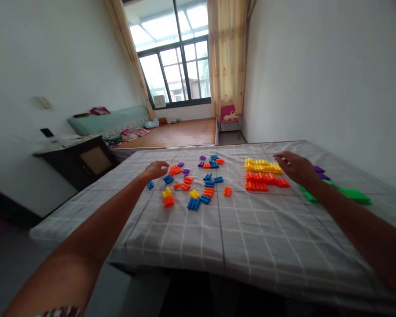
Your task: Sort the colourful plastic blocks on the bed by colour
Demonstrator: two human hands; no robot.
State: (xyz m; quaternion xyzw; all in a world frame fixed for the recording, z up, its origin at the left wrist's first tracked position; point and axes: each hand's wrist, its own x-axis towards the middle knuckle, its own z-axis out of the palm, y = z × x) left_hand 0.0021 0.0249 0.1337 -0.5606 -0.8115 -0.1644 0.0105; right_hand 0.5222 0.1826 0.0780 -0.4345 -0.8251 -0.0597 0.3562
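Note:
My left hand (pixel 156 169) reaches over the bed-like surface at the left of the loose pieces, its fingers stretched toward a small orange cluster (pixel 176 169). My right hand (pixel 294 166) hovers by the right end of the yellow row (pixel 262 166), fingers apart, with nothing visible in them. These are small plastic pieces shaped like joined tubes. Below the yellow row lies an orange row (pixel 264 181). Green pieces (pixel 354 195) and purple pieces (pixel 319 171) sit partly hidden behind my right arm. Loose blue pieces (pixel 193 204) and yellow pieces (pixel 194 194) are scattered in the middle.
A grey checked cloth (pixel 198 237) covers the surface under the pieces. Beyond it stands a low wooden platform (pixel 185 132) with clothes on it. A dark cabinet (pixel 82 163) is at the left, a pink chair (pixel 228 113) near the window.

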